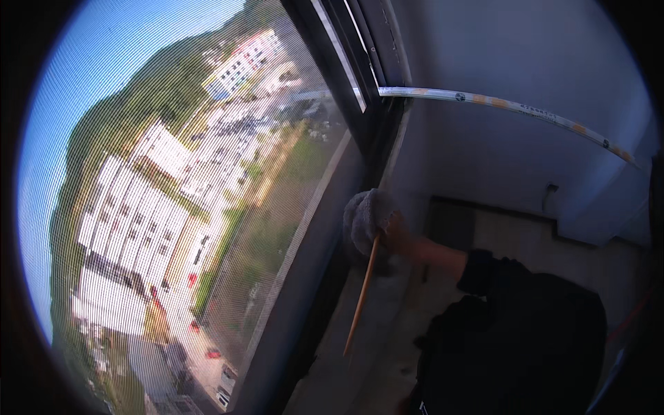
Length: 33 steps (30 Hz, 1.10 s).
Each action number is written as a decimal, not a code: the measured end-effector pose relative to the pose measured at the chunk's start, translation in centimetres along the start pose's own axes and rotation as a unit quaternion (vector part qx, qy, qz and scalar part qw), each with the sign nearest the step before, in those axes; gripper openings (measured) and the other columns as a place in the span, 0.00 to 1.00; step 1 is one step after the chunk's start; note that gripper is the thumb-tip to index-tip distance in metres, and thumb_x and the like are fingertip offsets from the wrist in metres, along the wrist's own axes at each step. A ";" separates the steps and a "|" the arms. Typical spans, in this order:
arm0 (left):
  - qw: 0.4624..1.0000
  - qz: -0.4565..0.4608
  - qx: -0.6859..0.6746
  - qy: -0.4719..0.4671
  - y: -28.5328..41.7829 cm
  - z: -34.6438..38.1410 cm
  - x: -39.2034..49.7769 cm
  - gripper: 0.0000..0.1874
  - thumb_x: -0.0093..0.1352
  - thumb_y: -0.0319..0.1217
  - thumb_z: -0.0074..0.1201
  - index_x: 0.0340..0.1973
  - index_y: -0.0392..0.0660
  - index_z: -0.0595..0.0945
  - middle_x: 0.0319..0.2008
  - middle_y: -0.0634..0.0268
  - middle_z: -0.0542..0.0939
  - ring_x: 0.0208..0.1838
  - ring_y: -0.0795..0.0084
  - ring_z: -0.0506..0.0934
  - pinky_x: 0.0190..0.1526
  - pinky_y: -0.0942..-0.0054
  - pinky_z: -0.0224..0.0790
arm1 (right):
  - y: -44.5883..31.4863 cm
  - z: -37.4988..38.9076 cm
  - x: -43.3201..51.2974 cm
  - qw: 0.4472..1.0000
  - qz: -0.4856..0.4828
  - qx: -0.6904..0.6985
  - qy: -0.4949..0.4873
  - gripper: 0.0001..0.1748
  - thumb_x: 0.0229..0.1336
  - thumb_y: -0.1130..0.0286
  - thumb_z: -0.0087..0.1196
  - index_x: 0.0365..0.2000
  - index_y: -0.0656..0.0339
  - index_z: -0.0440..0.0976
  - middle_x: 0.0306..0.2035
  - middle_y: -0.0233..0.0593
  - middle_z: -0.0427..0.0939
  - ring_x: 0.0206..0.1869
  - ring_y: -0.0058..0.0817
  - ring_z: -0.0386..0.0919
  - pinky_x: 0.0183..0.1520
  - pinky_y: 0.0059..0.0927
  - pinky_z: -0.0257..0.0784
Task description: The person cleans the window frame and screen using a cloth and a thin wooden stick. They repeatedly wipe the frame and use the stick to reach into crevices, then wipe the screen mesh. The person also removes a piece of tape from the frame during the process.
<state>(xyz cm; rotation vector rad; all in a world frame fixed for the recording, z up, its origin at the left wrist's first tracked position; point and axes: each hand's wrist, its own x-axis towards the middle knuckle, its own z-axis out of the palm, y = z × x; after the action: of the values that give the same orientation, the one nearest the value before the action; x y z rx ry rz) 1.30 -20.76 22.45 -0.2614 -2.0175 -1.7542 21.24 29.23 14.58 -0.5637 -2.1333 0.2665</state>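
My right hand, at the end of a dark sleeve, grips a bunched grey cloth together with a thin wooden stick. The stick slants down from the hand, and its lower end hangs free. The cloth is up against the lower part of the dark window frame, near the corner by the wall. Shadow keeps me from telling exactly where cloth and frame touch. My left hand is out of view.
A large window pane or screen fills the left, with buildings and hills outside. A pale strip with printed marks crosses the white wall. Below lies the floor. A short fitting protrudes low on the wall.
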 end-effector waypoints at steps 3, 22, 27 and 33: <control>0.997 -0.008 -0.017 0.081 -1.1 -6.2 1.8 0.22 0.72 0.44 0.43 0.52 0.39 0.74 0.50 0.56 0.75 0.54 0.60 0.72 0.55 0.64 0.67 | 2.5 -2.0 2.4 1.000 0.000 0.003 0.019 0.21 0.61 0.66 0.45 0.52 0.65 0.68 0.54 0.50 0.70 0.57 0.45 0.69 0.57 0.44 0.65; 0.973 -0.017 -0.137 0.184 3.6 3.5 -5.1 0.16 0.72 0.30 0.49 0.53 0.39 0.76 0.47 0.64 0.79 0.51 0.75 0.75 0.56 0.76 0.65 | 14.1 -1.4 -4.9 0.672 0.505 0.541 -0.027 0.29 0.67 0.52 0.42 0.61 0.60 0.61 0.58 0.39 0.67 0.57 0.33 0.69 0.60 0.35 0.66; 0.967 -0.067 -0.218 0.117 4.0 0.8 -5.0 0.15 0.73 0.32 0.46 0.52 0.39 0.77 0.46 0.63 0.79 0.50 0.73 0.76 0.55 0.73 0.67 | 15.2 0.9 -6.8 0.528 0.545 0.642 -0.109 0.27 0.68 0.51 0.39 0.57 0.59 0.65 0.48 0.40 0.75 0.51 0.33 0.73 0.56 0.36 0.70; 0.974 -0.064 -0.217 -0.018 2.8 -0.1 -10.6 0.13 0.72 0.35 0.47 0.46 0.40 0.78 0.43 0.59 0.80 0.45 0.70 0.77 0.50 0.68 0.69 | -1.2 1.9 -10.9 0.485 0.420 0.724 -0.254 0.21 0.69 0.56 0.39 0.50 0.60 0.70 0.42 0.37 0.77 0.40 0.29 0.77 0.46 0.31 0.76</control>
<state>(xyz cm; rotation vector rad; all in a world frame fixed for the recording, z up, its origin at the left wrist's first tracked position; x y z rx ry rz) 11.87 -18.78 20.19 -0.3042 -1.6846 -2.2791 24.82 22.86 6.12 -0.3600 -1.0452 2.6915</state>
